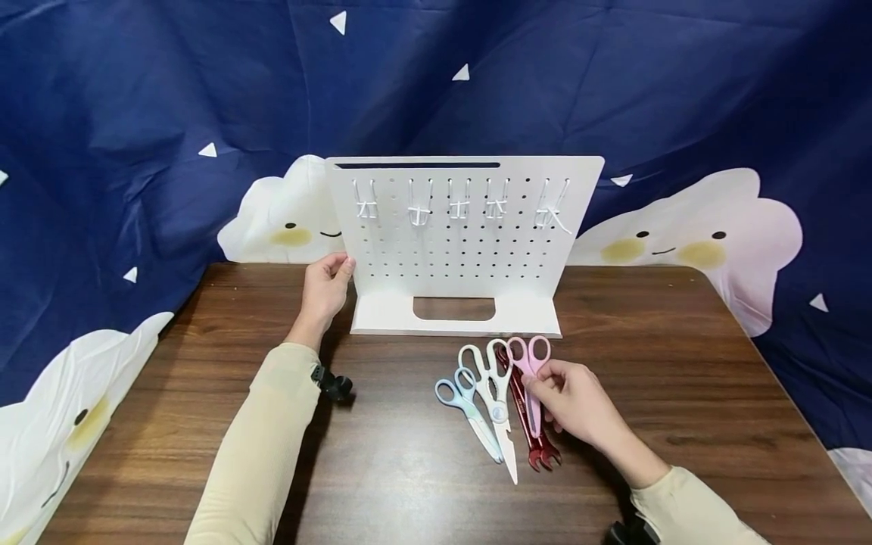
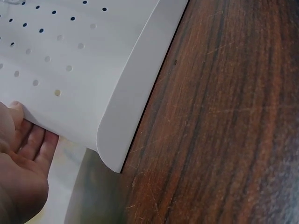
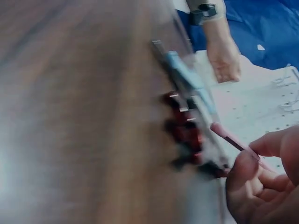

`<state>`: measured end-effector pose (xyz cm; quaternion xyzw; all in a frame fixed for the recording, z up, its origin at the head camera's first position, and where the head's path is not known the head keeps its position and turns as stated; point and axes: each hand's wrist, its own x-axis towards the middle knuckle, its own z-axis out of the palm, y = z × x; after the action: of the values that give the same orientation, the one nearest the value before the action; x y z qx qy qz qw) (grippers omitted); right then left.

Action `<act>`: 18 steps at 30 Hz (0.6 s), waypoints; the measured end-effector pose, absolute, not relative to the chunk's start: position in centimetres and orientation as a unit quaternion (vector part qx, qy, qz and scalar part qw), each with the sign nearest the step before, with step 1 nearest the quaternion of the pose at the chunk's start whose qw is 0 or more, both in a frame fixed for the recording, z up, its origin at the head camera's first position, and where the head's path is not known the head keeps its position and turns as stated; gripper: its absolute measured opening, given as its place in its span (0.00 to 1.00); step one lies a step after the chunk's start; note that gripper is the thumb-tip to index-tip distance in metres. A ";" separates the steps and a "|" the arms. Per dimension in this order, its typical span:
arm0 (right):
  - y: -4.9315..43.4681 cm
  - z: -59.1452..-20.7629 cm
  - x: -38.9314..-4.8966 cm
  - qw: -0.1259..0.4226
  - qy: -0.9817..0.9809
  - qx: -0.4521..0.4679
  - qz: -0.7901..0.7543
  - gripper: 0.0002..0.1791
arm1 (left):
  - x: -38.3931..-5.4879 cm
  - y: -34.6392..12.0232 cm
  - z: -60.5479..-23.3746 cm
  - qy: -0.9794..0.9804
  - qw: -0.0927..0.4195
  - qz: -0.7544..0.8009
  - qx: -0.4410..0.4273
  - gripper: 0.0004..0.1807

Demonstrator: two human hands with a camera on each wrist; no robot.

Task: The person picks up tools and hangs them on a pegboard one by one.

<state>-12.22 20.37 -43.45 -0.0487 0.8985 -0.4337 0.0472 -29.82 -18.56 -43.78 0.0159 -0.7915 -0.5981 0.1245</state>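
Note:
My left hand (image 1: 325, 289) grips the left edge of a white pegboard (image 1: 579, 197), thumb on the front and fingers behind, as the left wrist view shows. White wire hooks (image 1: 418, 218) hang in a row along its upper part. My right hand (image 1: 575, 397) pinches a pair of pink scissors (image 1: 534, 409) between thumb and fingers, handle loops pointing towards the board. The scissors overlap red open-ended wrenches (image 1: 543, 457) in the head view. To their left lie white kitchen scissors (image 1: 499, 412) and light blue scissors (image 1: 470, 409). The right wrist view is blurred.
The board stands on a white base (image 1: 384, 314) with a cut-out slot, near the back of the brown wooden table (image 1: 381, 469). A dark blue cloth (image 1: 422, 76) with clouds and triangles hangs behind. Each wrist wears a small black camera mount (image 1: 332, 383).

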 end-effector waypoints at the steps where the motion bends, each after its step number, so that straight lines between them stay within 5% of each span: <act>1: 20.4 -43.2 -12.4 0.047 0.897 -0.057 -0.435 0.13 | -29.8 -18.5 -43.7 -0.792 0.124 -0.598 0.016 0.16; 11: 18.7 -40.6 -14.4 0.066 0.872 -0.131 -0.468 0.11 | -30.0 -18.6 -43.6 -0.799 0.116 -0.589 0.022 0.16; 18: 16.8 -39.6 -16.1 0.025 0.873 -0.155 -0.463 0.07 | -30.1 -18.6 -43.7 -0.799 0.115 -0.591 0.022 0.16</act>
<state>-16.08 16.83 -39.61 -0.1551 0.8725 -0.4626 0.0245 -30.09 -18.60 -43.73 0.0218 -0.7985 -0.5905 0.1147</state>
